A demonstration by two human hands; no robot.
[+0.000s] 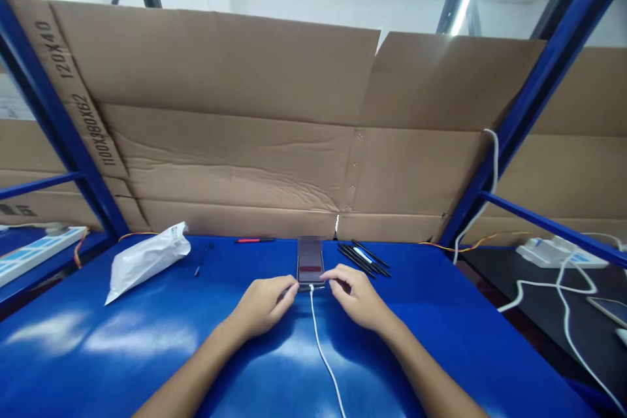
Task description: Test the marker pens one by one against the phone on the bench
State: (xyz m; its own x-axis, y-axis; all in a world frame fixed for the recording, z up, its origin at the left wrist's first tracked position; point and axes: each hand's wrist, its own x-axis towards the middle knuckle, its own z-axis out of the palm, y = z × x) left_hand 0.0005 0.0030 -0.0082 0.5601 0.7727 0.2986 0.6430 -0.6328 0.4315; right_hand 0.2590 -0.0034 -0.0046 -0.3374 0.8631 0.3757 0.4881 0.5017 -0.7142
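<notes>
A phone [310, 260] stands upright or leans back near the middle of the blue table, its screen towards me. A white cable [321, 343] runs from its lower edge towards me. A thin, dark, pen-like stick [317, 288] lies crosswise just below the phone. My left hand [264, 302] is left of the phone, thumb and forefinger closed at what looks like the stick's left end. To the right, my right hand [356, 295] has its forefinger stretched to the phone's lower right corner, with the thumb apart. Whether that fingertip touches the screen cannot be made out.
Several black pens [365, 257] lie right of the phone. A red and black pen [255, 240] is at the back. A white plastic bag [147, 258] rests at left. Behind stands a cardboard wall [235, 163], between blue posts. Power strips [561, 253] and cables sit at the sides.
</notes>
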